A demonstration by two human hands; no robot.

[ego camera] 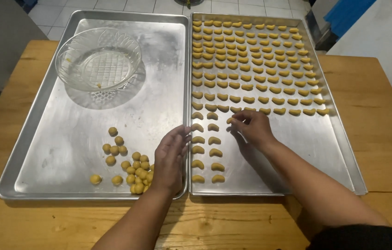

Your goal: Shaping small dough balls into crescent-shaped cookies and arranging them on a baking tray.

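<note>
Two metal baking trays lie side by side on a wooden table. The right tray carries many rows of yellow crescent-shaped dough pieces. My right hand rests on that tray, its fingertips pinching a crescent piece at the end of the lowest full row. My left hand hovers flat with fingers apart over the right edge of the left tray, holding nothing, beside a cluster of small yellow dough balls.
A clear patterned glass bowl, nearly empty, sits at the far left corner of the left tray. The wooden table extends right of the trays. White tiled floor and a blue object lie beyond.
</note>
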